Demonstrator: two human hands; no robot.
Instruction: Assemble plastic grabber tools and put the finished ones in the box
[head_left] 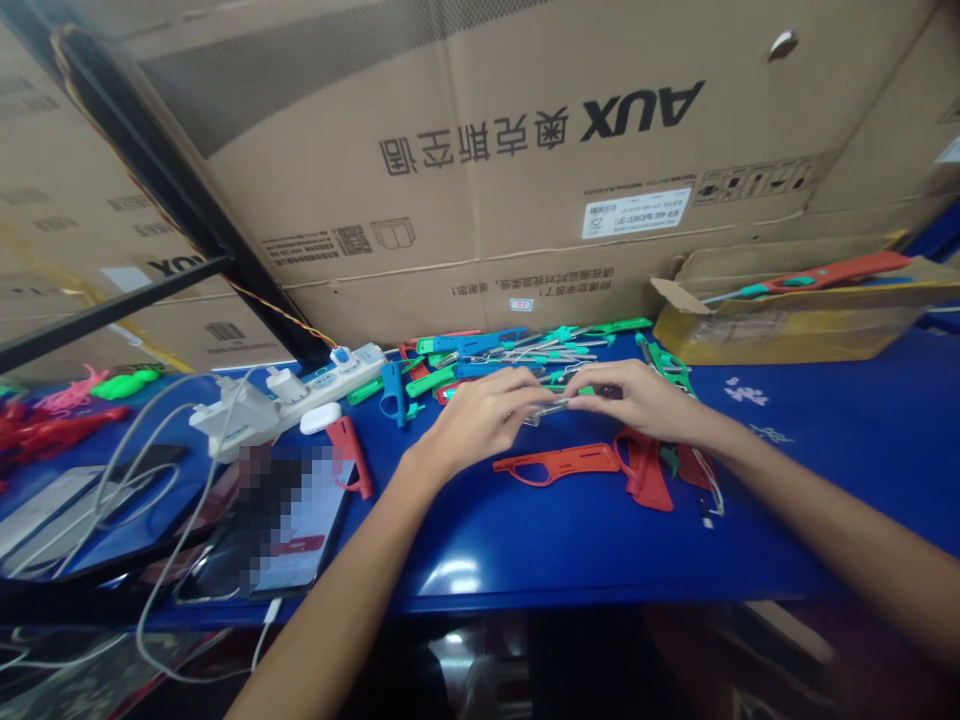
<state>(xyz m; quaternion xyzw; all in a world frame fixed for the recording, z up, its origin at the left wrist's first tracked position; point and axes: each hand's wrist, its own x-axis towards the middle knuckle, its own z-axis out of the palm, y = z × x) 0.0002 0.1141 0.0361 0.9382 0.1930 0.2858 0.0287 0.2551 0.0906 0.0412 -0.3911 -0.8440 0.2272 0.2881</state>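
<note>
Above the middle of the blue table, my left hand and my right hand meet with fingers pinched. Between their fingertips is a thin silvery metal piece; its ends are partly hidden by the fingers. Just in front of the hands lies an orange lighter casing with a finger loop. Beside it, under my right wrist, are red-orange casing pieces. Behind the hands spreads a heap of blue and green lighter casings with metal tubes, partly covered by my hands.
A cardboard box with a red-and-green lighter on top stands at the right. At the left are a white power strip, cables, a tablet and a red casing. Large cardboard backs the table.
</note>
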